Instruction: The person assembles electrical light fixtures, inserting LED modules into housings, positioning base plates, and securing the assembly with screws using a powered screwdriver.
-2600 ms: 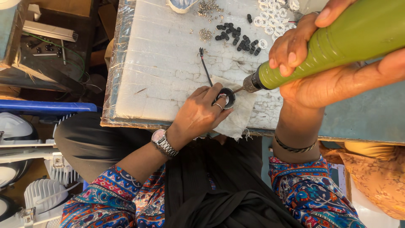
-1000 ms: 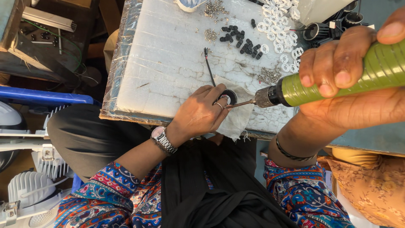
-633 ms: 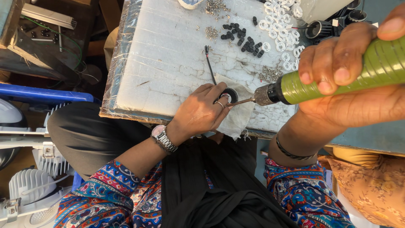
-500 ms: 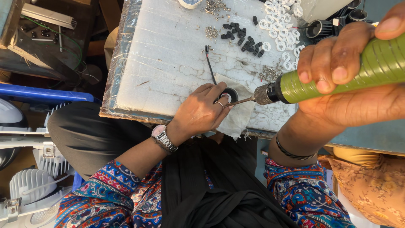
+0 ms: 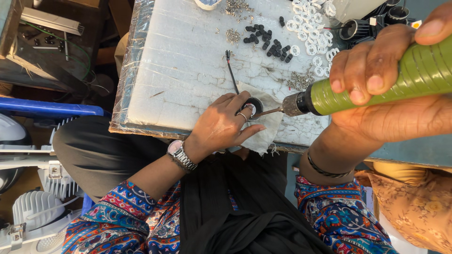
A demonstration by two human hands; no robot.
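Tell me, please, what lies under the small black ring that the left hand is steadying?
A white cloth lies under the black ring, spread on the white foam board. The left hand covers the ring's near side.

Small round black housing with pale centre (image 5: 254, 107), lying flat on a white cloth near the board's near edge. Green cylindrical power screwdriver (image 5: 376, 84), held nearly level at right, metal bit tip meeting the housing.

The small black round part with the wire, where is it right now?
In the head view it sits centre frame: the black round part lies on a white cloth, pinned by the left hand, with the green electric screwdriver tip entering from the right.
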